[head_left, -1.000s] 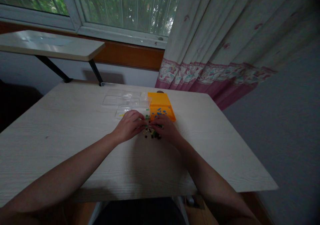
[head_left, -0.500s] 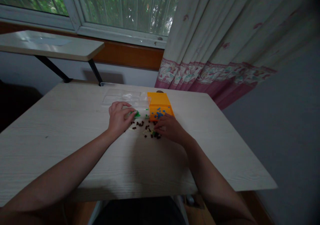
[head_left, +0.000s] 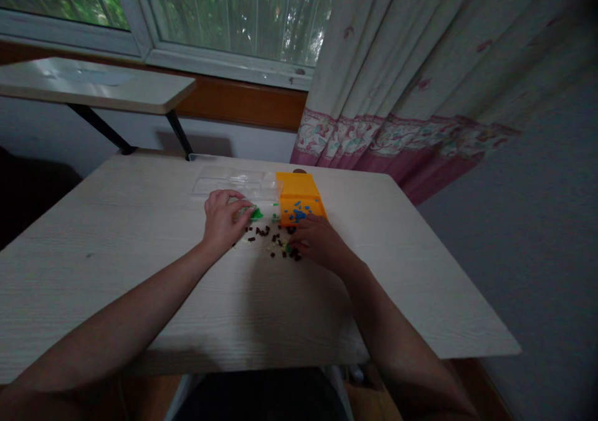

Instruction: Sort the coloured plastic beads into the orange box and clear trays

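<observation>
Reaching with the left hand (head_left: 225, 218) over the front tray (head_left: 268, 208), clear and low, with fingers curved and the index tip close to the thumb tip. With this thumb, being just beside the green pieces (head_left: 256, 214), in touch or nearly. Cannot tell if clamped on one small piece there, or only above. Reaching with the right hand (head_left: 321, 239) down to the counter (head_left: 187, 302), on the near side of the orange box (head_left: 299, 185), with fingers bent toward the left. Cannot tell, for this hand too, if gripping any piece, because of blur and smallness.

Between the two hands, on the counter, can see brown pieces (head_left: 263, 230), scattered from near the left thumb until the right fingers. Mixed among them, just to the left of the right hand, can see also yellow pieces (head_left: 284, 245) and a little green. Beyond the right hand, inside the near part of the orange box, can see blue pieces (head_left: 298, 213), lying loose close to the knuckles. Beyond the left hand, can see the back tray (head_left: 215, 181), clear also, lying flat. Farther, to the left of this hand, can see a shelf (head_left: 144, 95). Far beyond both hands, can see the window (head_left: 243, 16), and on the right hand's side, the curtain (head_left: 355, 97), pink in its lower part.
</observation>
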### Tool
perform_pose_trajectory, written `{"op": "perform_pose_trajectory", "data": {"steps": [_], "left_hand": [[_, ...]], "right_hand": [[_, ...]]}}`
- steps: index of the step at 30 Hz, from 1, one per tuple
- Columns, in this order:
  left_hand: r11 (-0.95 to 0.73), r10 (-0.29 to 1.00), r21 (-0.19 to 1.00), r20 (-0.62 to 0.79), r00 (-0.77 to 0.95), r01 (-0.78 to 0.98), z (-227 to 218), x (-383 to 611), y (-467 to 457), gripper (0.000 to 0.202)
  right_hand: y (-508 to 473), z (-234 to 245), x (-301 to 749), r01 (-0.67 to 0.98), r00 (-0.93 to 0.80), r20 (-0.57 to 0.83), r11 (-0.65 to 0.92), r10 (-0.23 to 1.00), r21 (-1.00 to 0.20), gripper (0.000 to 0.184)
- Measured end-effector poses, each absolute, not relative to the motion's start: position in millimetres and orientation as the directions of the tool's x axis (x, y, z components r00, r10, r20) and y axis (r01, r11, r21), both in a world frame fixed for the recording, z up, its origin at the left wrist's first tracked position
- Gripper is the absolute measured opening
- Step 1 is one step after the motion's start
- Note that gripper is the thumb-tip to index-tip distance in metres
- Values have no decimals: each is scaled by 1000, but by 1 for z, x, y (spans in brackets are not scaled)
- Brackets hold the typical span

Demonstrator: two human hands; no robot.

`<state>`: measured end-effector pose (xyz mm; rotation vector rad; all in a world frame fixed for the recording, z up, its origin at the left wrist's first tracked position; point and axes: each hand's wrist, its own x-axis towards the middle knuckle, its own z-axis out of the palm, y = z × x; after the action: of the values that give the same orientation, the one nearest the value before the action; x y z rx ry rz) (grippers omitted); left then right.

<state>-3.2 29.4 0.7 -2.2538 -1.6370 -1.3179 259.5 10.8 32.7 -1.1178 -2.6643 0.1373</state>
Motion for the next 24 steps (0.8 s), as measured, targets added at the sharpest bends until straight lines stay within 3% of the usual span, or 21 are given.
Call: {"op": "perform_pose_trajectory", "data": {"steps": [13, 17, 21, 24], "left_hand": [[-431, 770, 418, 633, 84, 800, -2, -3, 30, 24], [-587, 721, 370, 644, 256, 720, 2, -1, 27, 23], [-756, 615, 277, 610, 500, 593, 5, 5, 20, 22], [-810, 545, 195, 596, 589, 552, 7, 10, 14, 25]], "right_hand": [[15, 28, 256, 674, -641, 288, 701, 712, -232, 5], [16, 27, 256, 667, -616, 330, 696, 716, -265, 8], [15, 28, 253, 638, -584, 359, 685, 728, -351, 7], [13, 28, 249, 595, -573, 371, 683, 731, -424, 7]]}}
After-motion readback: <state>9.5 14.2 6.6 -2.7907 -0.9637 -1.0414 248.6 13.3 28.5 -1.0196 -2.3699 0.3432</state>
